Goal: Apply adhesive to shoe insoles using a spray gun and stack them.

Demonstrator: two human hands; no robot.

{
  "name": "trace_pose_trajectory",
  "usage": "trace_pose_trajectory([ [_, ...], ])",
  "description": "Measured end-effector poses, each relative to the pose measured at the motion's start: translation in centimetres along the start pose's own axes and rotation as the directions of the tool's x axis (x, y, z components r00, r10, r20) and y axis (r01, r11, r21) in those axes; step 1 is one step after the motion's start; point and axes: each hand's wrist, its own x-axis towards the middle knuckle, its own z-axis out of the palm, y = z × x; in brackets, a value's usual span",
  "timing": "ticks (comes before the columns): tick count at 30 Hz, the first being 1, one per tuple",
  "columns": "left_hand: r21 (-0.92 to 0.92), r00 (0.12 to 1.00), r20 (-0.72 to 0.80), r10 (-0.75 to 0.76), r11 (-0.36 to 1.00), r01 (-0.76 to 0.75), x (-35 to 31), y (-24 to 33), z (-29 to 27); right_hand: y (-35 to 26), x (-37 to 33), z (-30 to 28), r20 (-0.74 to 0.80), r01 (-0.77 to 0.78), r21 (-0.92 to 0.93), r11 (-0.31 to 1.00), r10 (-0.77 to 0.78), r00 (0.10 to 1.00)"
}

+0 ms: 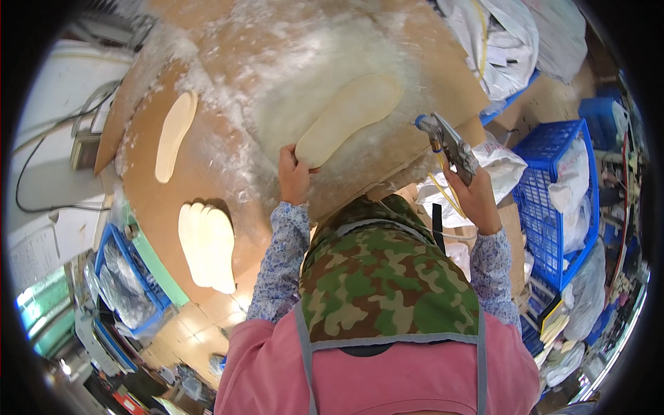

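Note:
A single cream insole [349,121] lies slantwise over the pale, residue-covered middle of the work surface. My left hand [295,176] pinches its near left end between thumb and fingers. To the right, my right hand [476,197] is wrapped round a metal spray gun [449,146], whose blue-tipped nozzle points left toward the insole. Whether the trigger is pressed I cannot tell. Farther left rests a small stack of insoles [176,137]. Nearer to me, a fanned pile of several insoles [209,245] sits by the surface's left edge.
White fluffy residue covers much of the brown board [242,41]. A blue plastic crate [543,200] with bags stands at the right, near white sacks [501,41]. Another blue crate [131,277] with clear bags is at the lower left. A yellow hose [448,195] hangs below the spray gun.

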Motion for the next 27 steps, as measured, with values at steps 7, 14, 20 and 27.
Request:
trace_pose_trajectory([
  [7, -0.144, 0.992, -0.117, 0.039, 0.988, -0.056, -3.4, 2.7, -2.4, -2.3, -1.8, 1.8, 0.194, 0.002, 0.132, 0.991, -0.028, 0.981],
  [14, -0.338, 0.949, -0.306, 0.071, 0.924, -0.178, -14.9, 3.8, -15.5, -4.8, -1.4, 4.7, 0.387, -0.011, 0.082, 0.997, -0.022, 0.922],
  [20, -0.334, 0.772, -0.631, -0.082, 0.926, -0.175, -25.6, -1.8, -24.4, -7.0, -0.8, 8.2, 0.472, 0.065, 0.17, 0.983, -0.139, 0.87],
  [27, 0.337, 0.442, -0.893, 0.082, 0.772, 0.538, -26.4, -7.6, -26.4, -7.8, 0.1, 10.8, 0.544, 0.186, 0.128, 0.974, -0.226, 0.808],
])
